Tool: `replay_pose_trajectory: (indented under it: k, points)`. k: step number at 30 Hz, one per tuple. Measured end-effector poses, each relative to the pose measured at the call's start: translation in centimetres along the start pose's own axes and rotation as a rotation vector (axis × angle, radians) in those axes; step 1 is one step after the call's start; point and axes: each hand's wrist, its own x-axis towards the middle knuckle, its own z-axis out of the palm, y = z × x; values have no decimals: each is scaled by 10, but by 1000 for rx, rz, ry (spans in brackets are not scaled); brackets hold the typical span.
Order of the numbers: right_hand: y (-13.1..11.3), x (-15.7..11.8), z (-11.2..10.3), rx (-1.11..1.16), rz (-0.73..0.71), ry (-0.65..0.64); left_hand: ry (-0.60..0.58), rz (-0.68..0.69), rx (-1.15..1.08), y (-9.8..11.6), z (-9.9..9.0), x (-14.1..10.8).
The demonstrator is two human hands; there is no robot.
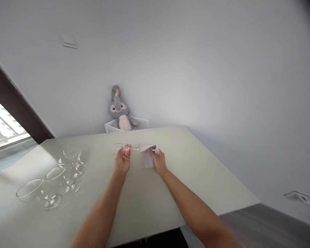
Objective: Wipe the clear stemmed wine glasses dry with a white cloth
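Forearms [193, 206] frame a sideways stemmed glass, its foot beside the cloth

Both forearms come in from the near side over a pale tabletop [196, 172], and the two bare hands sit near its far edge. Between and across them lies the relation that matters: the stemmed glass [116, 148] is held on its side, its long axis running roughly left to right. Its bowl opens toward the person's left, while the stem passes beyond the left fingers and ends in a foot on the right, just beside the cloth. Whether glass and cloth actually touch is too fine to tell.

The left hand [122, 161] is palm up, fingers loosely curled around the lower bowl, cradling rather than squeezing it. The right hand [159, 162] is mostly closed, pinching a light grey cloth [148, 159] between thumb and fingers; the rest of the cloth hangs down and reaches toward the foot. So the left hand has the bowl end, and the right hand is the nearer one to the foot.

Well to the left, a cluster of upright stemmed glasses [53, 202] stands on the tabletop. Beyond the far edge, a grey plush toy [119, 112] sits in a white perforated basket [144, 124].
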Motion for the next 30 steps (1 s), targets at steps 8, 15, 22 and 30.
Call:
replay_pose_trajectory:
  k: [8, 15, 22, 30]
  points:
    - [4, -15, 19, -350, -148, -366, -81, 169, 212, -2, 1, -2]
    - [-13, -15, 8, -501, -549, -615, -33, 486, 438, 13, 0, 0]
    - [-17, -8, 1, -631, -513, -149, -166, 335, 503, -19, 24, -41]
    - [8, 1, 5, -722, -324, -126, -155, 378, 798, -23, 49, -61]
